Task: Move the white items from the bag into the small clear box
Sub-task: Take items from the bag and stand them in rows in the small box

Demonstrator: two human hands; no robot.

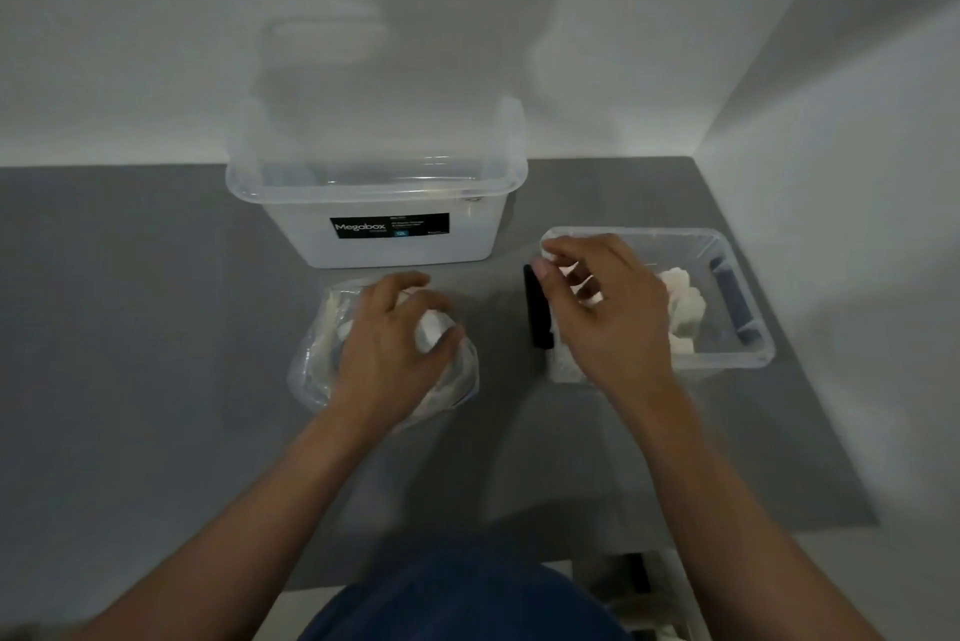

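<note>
Head view. A grey table top [130, 302] set into a corner of white walls [831, 173].

At the back centre stands a large translucent plastic storage box [415, 253], open at the top, with a black rectangular label [389, 226] on its near wall.

In front of it, to the left, a crumpled clear plastic bag [311, 370] lies on the table with pale contents showing through its wall. The left hand [389, 339] rests over the mouth of this bag, back of the hand upward. Its fingers and thumb are curled round a small white block-like item [434, 328], which sits at the bag's opening.

To the right, well apart from the bag, is the small clear plastic box [737, 360], rectangular, with a black clip [537, 308] on its left end and a dark blue clip [732, 302] on its right end. Several white pieces [683, 297] lie piled inside it, toward the right.

The right hand [613, 318] is held above the left half of this box, fingers loosely bent and spread, thumb and forefinger close together near the box's far left corner. Whether they pinch anything cannot be told, as motion blur hides the fingertips.

At the lower edge, a dark blue garment [467, 604] on the person's body.
</note>
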